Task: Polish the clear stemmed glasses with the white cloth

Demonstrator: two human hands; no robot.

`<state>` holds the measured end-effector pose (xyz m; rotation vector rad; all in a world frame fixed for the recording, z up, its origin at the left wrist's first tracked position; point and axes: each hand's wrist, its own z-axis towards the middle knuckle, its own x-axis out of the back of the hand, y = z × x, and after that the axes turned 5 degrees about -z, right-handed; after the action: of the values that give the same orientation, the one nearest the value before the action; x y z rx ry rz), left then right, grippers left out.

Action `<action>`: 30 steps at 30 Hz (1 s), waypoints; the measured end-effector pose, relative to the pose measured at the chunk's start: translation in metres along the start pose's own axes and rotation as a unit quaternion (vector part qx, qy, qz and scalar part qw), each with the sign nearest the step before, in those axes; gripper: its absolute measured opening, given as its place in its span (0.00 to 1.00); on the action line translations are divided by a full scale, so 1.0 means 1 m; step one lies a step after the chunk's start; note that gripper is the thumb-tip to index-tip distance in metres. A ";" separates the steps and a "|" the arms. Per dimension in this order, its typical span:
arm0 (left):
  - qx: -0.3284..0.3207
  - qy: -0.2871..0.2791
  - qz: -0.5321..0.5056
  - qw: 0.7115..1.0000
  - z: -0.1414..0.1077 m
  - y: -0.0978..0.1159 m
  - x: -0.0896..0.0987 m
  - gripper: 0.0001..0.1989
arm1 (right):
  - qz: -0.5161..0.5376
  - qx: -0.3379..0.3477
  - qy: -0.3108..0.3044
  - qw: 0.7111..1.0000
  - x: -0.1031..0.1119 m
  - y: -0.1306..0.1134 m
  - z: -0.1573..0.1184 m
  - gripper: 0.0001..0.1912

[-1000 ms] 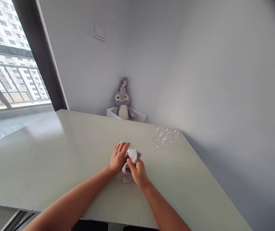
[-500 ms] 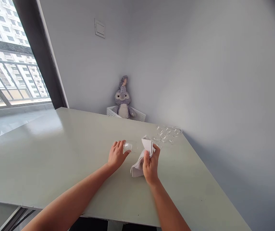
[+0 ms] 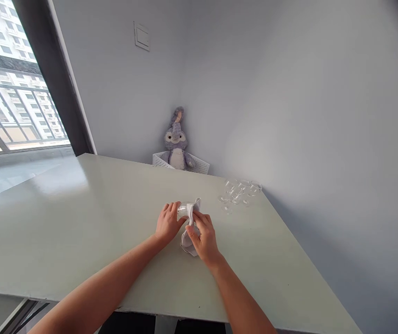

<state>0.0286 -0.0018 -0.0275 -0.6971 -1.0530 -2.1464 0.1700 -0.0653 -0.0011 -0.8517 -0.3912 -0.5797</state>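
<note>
At the center of the frame, 1 clear glass (image 3: 182, 211) lies tilted on its side in the grasp of the left hand (image 3: 168, 223), its open end toward the right. The right hand (image 3: 204, 237) grips 1 pale cloth (image 3: 189, 241) against the glass's open end, above the table (image 3: 122, 204), with stemmed glasses (image 3: 235, 194) grouped right of center.

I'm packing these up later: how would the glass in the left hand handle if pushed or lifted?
The glass looks clear and thin-walled, so probably fragile. Its smooth surface may be slippery in the left hand. Its rounded side suggests it could roll if laid down.
</note>
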 end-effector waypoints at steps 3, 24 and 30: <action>-0.004 -0.001 0.002 1.000 0.001 -0.001 0.002 0.17 | -0.006 -0.001 -0.019 1.000 -0.003 -0.002 0.001 0.17; -0.062 -0.013 0.048 0.997 0.006 -0.002 0.013 0.17 | 0.201 -0.158 -0.126 0.959 0.001 -0.009 0.001 0.18; -0.144 -0.062 -0.031 0.987 0.002 0.010 0.012 0.23 | 0.252 -0.217 -0.093 0.939 -0.011 0.005 -0.003 0.15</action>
<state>0.0280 -0.0087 -0.0131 -0.9526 -0.8424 -2.3619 0.1650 -0.0614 -0.0113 -1.3848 -0.1999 -0.1015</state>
